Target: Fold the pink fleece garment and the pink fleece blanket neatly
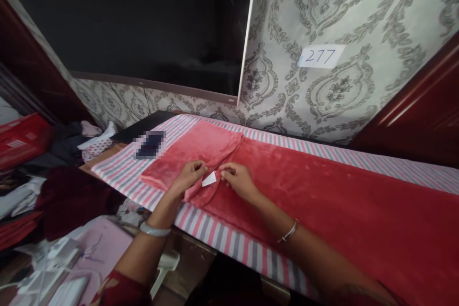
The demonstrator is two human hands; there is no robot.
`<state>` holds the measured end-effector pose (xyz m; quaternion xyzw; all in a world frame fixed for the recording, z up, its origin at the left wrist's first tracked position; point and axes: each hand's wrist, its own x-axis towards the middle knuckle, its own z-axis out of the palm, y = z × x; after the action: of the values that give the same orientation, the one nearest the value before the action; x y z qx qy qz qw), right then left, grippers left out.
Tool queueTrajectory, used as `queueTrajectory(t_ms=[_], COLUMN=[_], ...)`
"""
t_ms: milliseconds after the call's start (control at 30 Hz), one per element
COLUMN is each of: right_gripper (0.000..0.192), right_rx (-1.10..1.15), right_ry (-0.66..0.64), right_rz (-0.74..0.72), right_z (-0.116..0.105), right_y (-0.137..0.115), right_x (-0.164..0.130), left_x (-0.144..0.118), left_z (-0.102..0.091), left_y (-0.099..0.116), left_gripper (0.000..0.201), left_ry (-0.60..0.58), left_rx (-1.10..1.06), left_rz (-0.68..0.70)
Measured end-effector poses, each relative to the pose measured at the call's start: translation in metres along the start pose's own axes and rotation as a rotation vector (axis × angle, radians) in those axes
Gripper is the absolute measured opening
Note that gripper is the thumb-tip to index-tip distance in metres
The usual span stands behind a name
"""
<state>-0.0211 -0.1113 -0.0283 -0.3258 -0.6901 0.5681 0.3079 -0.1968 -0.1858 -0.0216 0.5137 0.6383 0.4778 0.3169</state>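
Note:
A long red plush blanket (322,191) lies over a striped cloth, with its left part folded over and showing a lighter pink-red side. At the fold, my left hand (191,175) pinches the blanket's edge between thumb and fingers. My right hand (236,178) grips the same edge a little to the right, fingertips closed. Between the two hands a small white tag (209,179) sticks out from the edge. The exact grip of the fingertips is partly hidden by the fabric.
The striped cloth (244,248) covers the table. A dark pixelated object (149,145) lies at its left end. Behind stands a large black screen (143,24); a paper marked 277 (321,56) is on the wall. Clothes (71,196) and white power strips (53,267) are at left.

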Motion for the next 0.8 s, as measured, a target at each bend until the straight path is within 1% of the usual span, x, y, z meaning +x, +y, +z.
queueTrajectory(t_ms=[100,133,233,300,400,467,600,667,800], right_gripper=[0.017,0.017,0.023,0.024,0.019,0.014,0.006,0.01,0.014], right_rx=[-0.107,-0.133,-0.148,-0.152,-0.222,-0.315,-0.481,-0.484,-0.381], right_ry=[0.048,0.046,-0.012,-0.023,0.014,0.022,0.007,0.012,0.08], right_rz=[-0.026,-0.024,0.023,0.015,-0.092,-0.14,-0.127,-0.165,-0.337], right_z=[0.005,0.005,0.004,0.002,0.004,0.007,0.016,0.018,0.016], right_y=[0.006,0.008,0.014,0.015,0.009,0.004,-0.001,0.0,0.003], right_x=[0.006,0.007,0.008,0.008,0.013,0.017,0.023,0.022,0.017], left_x=[-0.001,-0.002,-0.001,-0.001,-0.001,-0.001,-0.003,-0.004,-0.005], left_z=[-0.002,-0.002,-0.004,-0.004,-0.004,-0.004,-0.004,-0.003,-0.003], left_y=[-0.002,-0.002,-0.005,-0.007,-0.009,-0.009,-0.008,-0.007,-0.005], left_gripper=[0.034,0.034,0.035,0.035,0.035,0.034,0.031,0.032,0.033], left_ry=[-0.002,-0.003,-0.005,-0.005,0.006,0.018,0.023,0.024,0.033], left_rx=[-0.127,-0.149,-0.189,-0.21,-0.209,-0.199,-0.195,-0.189,-0.196], left_rz=[-0.033,-0.039,-0.048,-0.06,-0.065,-0.058,-0.056,-0.059,-0.064])
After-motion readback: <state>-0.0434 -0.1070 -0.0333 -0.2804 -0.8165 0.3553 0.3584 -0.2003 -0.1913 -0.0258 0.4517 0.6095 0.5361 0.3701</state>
